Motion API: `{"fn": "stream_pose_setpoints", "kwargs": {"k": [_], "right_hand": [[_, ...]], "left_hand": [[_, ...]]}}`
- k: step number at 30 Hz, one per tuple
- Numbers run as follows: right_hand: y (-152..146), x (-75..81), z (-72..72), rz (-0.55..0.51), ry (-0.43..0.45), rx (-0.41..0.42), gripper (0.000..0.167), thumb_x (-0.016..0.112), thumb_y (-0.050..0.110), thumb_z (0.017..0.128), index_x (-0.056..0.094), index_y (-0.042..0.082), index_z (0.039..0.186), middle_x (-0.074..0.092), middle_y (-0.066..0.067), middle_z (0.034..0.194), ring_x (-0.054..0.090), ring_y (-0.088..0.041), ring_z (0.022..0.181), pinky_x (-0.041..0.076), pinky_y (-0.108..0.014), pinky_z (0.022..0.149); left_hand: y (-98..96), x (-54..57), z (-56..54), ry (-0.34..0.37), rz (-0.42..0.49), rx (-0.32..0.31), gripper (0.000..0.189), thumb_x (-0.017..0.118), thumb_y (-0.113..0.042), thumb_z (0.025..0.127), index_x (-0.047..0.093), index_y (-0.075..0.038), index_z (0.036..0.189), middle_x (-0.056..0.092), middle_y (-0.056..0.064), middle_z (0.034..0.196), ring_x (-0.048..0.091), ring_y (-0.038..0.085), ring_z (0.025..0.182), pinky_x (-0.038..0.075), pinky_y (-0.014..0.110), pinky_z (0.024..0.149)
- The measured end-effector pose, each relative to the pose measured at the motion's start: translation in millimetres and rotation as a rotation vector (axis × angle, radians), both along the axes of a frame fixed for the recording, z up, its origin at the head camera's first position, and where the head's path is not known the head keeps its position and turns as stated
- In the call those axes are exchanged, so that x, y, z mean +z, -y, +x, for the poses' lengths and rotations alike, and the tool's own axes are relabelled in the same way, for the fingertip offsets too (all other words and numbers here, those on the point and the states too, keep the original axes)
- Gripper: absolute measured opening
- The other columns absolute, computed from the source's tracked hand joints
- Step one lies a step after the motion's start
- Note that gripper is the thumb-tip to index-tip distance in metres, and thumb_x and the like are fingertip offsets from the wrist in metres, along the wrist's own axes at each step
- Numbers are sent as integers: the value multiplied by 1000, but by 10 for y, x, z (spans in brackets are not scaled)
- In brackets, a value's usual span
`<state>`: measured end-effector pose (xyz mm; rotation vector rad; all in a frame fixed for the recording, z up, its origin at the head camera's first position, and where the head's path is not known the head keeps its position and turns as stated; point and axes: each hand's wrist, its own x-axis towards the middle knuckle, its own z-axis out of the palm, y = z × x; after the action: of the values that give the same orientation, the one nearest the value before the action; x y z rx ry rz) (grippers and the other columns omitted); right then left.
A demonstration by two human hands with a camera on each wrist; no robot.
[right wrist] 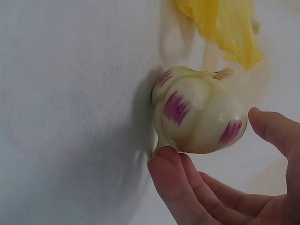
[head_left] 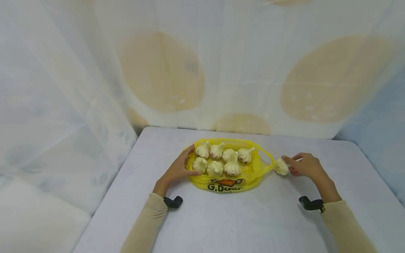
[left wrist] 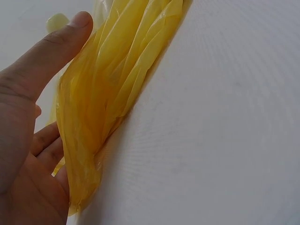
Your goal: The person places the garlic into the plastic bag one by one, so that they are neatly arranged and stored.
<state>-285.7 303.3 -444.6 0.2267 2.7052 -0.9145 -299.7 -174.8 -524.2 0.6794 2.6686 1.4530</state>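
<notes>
A yellow plastic bag [head_left: 257,179] lies on the table with its mouth spread wide, and several white garlic bulbs [head_left: 215,169] sit inside. My left hand [head_left: 178,168] cups the bag's left end, fingers along the back and thumb at the front rim. In the left wrist view the thumb [left wrist: 56,44] lies against the bag's crumpled side [left wrist: 103,93]. To the right of the bag, my right hand [head_left: 308,166] pinches a single garlic bulb [right wrist: 199,112] with purple streaks between thumb and fingertips. That bulb is low at the table, close beside the bag's handle loop [head_left: 267,165].
A white cloth covers the table [head_left: 237,225]. Behind it hangs a pale curtain [head_left: 240,70] with large tan spots, and more fabric closes off the left and right sides. Black camera mounts [head_left: 173,202] are strapped to both wrists.
</notes>
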Motion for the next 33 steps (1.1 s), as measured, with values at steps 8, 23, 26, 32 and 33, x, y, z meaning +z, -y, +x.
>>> {"fn": "stream_pose_setpoints", "kwargs": {"k": [8,23,26,32,33], "right_hand": [[17,-71,-25,17,34,26,99,52,70,87,40,-19,127,65,-22,88,67,-20,69,60,-37,70],[-24,-65,-74,-41,74,80,98,58,67,86,45,-21,128,61,-29,110,66,-27,85,54,-47,81],[-40,-94,-75,-96,82,98,93,59,62,88,46,-21,127,60,-28,113,64,-29,91,54,-48,83],[-34,-142,-101,-88,101,98,94,56,66,87,50,-20,125,64,-23,108,65,-26,88,54,-46,81],[-31,-147,-109,-88,107,96,94,57,66,86,51,-19,124,64,-22,107,65,-25,87,55,-45,81]], "left_hand": [[-17,13,2,1,11,-4,112,86,-44,71,18,-20,157,27,-4,157,25,12,143,30,42,115],[-18,41,-12,0,38,-13,114,86,-45,70,18,-16,157,25,1,158,24,17,144,29,44,115],[-18,35,-12,13,37,2,116,87,-47,69,17,-16,157,27,1,158,25,17,144,29,42,115],[-18,9,1,33,27,25,117,87,-44,70,15,-17,157,29,0,157,27,15,143,29,40,115],[-15,4,7,36,26,26,117,87,-43,70,14,-18,157,29,-1,157,26,15,143,29,40,116]]}}
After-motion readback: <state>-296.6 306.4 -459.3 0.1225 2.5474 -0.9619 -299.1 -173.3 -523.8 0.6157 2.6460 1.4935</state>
